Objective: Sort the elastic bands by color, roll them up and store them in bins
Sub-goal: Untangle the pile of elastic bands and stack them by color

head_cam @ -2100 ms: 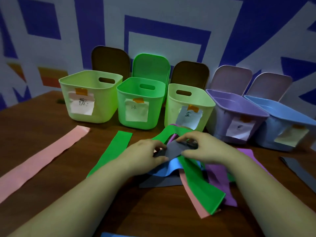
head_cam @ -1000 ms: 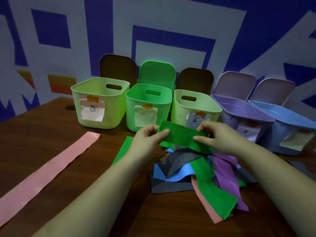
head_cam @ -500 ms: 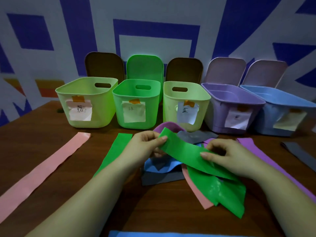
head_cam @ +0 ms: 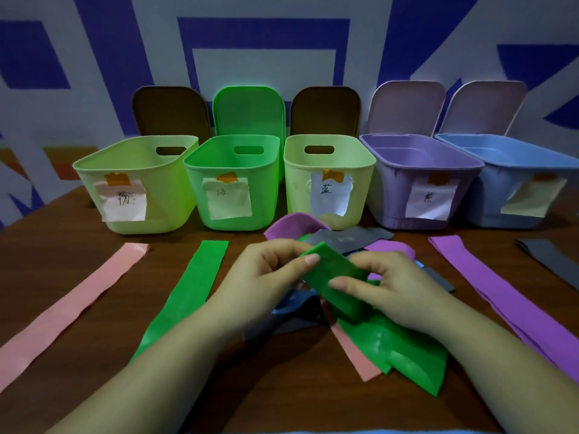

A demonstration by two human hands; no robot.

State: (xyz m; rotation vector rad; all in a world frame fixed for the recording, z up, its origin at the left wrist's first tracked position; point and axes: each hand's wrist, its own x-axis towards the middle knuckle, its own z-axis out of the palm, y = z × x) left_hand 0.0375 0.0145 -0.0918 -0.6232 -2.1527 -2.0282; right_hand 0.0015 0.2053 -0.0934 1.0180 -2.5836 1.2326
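With my left hand [head_cam: 269, 274] and right hand [head_cam: 388, 286] both pinching the green band [head_cam: 336, 280] over the mixed pile, I judge I'm sorting, and next it should go beside the flat green strip [head_cam: 191, 292] at nine o'clock.

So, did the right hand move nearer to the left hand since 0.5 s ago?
Yes. The right hand slid left along the green band, closer to the left hand, judged against the bins.

Five bins [head_cam: 232, 183], five lids [head_cam: 249, 109], two hands [head_cam: 266, 277].
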